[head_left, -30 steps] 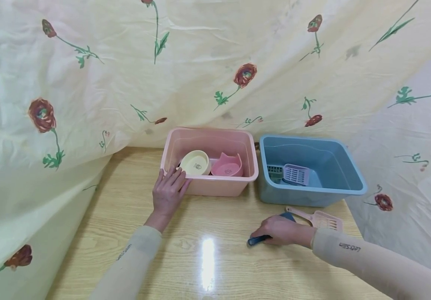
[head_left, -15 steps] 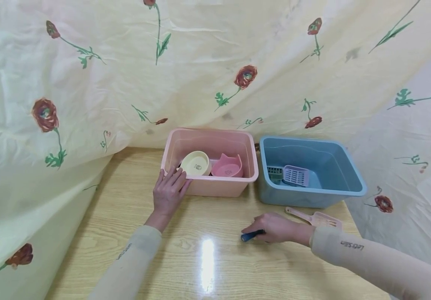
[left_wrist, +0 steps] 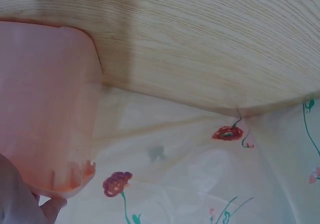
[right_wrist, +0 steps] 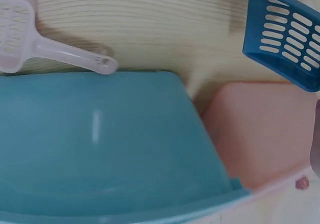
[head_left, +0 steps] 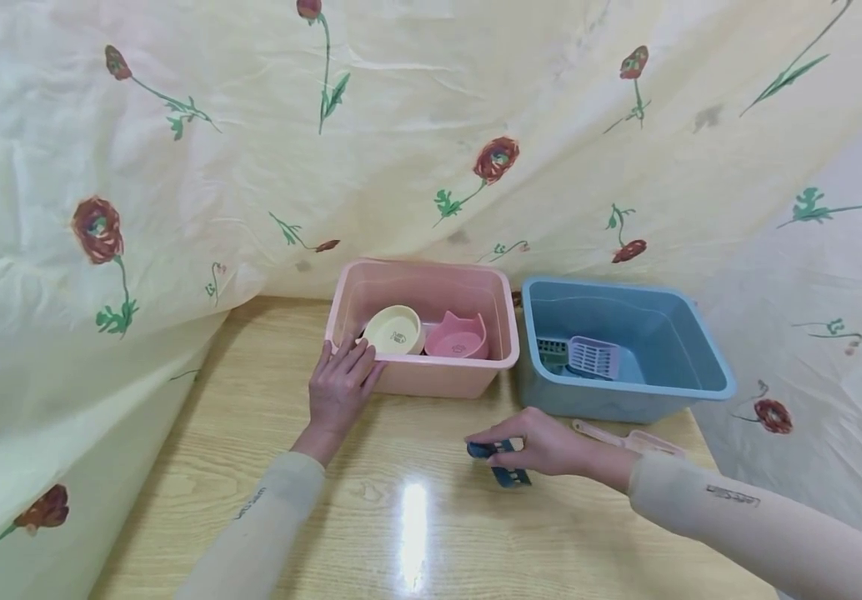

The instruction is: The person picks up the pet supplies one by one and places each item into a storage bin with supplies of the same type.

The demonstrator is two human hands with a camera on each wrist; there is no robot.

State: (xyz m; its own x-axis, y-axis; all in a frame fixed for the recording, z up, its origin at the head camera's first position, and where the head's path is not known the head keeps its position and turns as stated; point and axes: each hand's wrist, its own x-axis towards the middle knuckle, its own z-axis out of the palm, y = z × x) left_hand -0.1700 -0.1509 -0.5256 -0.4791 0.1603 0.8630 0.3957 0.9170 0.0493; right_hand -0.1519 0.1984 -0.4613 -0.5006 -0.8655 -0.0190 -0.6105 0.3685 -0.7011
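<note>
My left hand [head_left: 339,390] rests on the front left rim of the pink bin [head_left: 431,377], its fingers laid over the edge. Inside that bin are a cream bowl [head_left: 392,327] and a pink cat-eared bowl [head_left: 458,337]. Over the table in front of the bins, my right hand [head_left: 539,442] holds a blue slotted litter scoop [head_left: 509,477] by its handle. The scoop's slotted head [right_wrist: 287,36] shows at the upper right of the right wrist view. In the left wrist view, a fingertip [left_wrist: 54,206] touches the pink bin's rim.
A blue bin [head_left: 626,398] stands right of the pink one, with a green scoop [head_left: 551,351] and a pale purple slotted scoop [head_left: 593,358] inside. A pale pink litter scoop [right_wrist: 60,52] lies on the table [head_left: 266,500] before it. Flowered cloth [head_left: 401,150] hangs behind.
My right hand has lifted the blue litter scoop and moved left; the scoop's slotted head now shows under the hand. The left hand stays on the pink bin's rim.
</note>
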